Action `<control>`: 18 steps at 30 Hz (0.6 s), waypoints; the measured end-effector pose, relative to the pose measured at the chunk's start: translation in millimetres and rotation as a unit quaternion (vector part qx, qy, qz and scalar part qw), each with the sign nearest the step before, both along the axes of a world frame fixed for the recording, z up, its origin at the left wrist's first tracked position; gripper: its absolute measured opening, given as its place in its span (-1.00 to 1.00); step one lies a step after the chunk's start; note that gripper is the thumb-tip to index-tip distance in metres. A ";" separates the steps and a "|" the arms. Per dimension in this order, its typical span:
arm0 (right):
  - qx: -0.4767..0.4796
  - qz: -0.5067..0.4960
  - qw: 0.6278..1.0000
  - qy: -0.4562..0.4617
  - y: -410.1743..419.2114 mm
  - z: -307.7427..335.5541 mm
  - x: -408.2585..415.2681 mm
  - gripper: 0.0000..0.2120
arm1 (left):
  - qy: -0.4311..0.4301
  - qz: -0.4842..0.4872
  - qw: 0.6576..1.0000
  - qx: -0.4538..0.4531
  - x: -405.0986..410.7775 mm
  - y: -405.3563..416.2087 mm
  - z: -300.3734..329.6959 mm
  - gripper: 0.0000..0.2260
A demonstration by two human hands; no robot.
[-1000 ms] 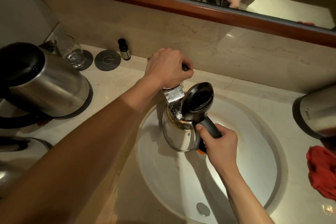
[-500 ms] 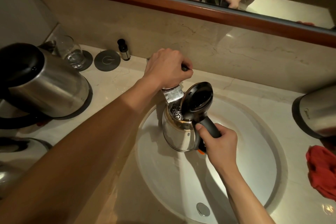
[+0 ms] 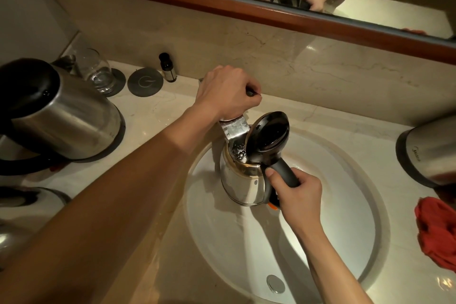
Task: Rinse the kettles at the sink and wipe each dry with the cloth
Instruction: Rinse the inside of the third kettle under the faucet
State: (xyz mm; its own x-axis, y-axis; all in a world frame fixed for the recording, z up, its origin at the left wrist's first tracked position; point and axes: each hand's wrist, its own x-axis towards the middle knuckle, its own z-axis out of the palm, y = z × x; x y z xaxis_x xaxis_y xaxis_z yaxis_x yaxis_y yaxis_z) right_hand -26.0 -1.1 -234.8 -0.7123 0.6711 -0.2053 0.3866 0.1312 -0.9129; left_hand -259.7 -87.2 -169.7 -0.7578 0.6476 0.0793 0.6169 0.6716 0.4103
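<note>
A steel kettle [image 3: 240, 184] with its black lid [image 3: 267, 134] flipped open stands upright in the white sink [image 3: 345, 217], right under the chrome tap spout [image 3: 234, 128]. Water runs from the spout into the kettle's mouth. My right hand [image 3: 297, 196] grips the kettle's black handle. My left hand [image 3: 228, 94] is curled over the tap lever behind the spout. A red cloth [image 3: 436, 232] lies crumpled on the counter at the right edge.
A second steel kettle [image 3: 61, 116] stands on the counter at left, another [image 3: 24, 217] below it, and one more [image 3: 429, 150] at the right. A glass [image 3: 97, 70], two round coasters [image 3: 145, 81] and a small dark bottle [image 3: 167, 68] sit by the back wall. The drain [image 3: 275, 284] is near me.
Almost nothing has moved. Both hands keep their hold and water keeps running into the kettle.
</note>
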 end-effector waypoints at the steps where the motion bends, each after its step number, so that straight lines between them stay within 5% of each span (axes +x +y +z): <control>1: -0.003 -0.001 1.000 0.000 0.0 -0.5 0.1 -0.51 | 0.001 0.000 1.000 0.000 0.1 0.0 0.2 -0.79; 18: -0.022 -0.007 1.000 -0.008 -1.9 2.9 -0.6 -0.59 | -0.001 0.003 1.000 0.001 -2.0 0.1 -4.0 -0.79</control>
State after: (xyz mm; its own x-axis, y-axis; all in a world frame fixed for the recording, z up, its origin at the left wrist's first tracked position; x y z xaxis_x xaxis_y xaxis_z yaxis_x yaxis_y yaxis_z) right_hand -26.6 -3.1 -231.9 -0.6993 0.6715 -0.2452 0.4023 0.0862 -0.9114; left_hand -261.7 -87.1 -173.7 -0.7617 0.6430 0.0794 0.6124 0.6746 0.4122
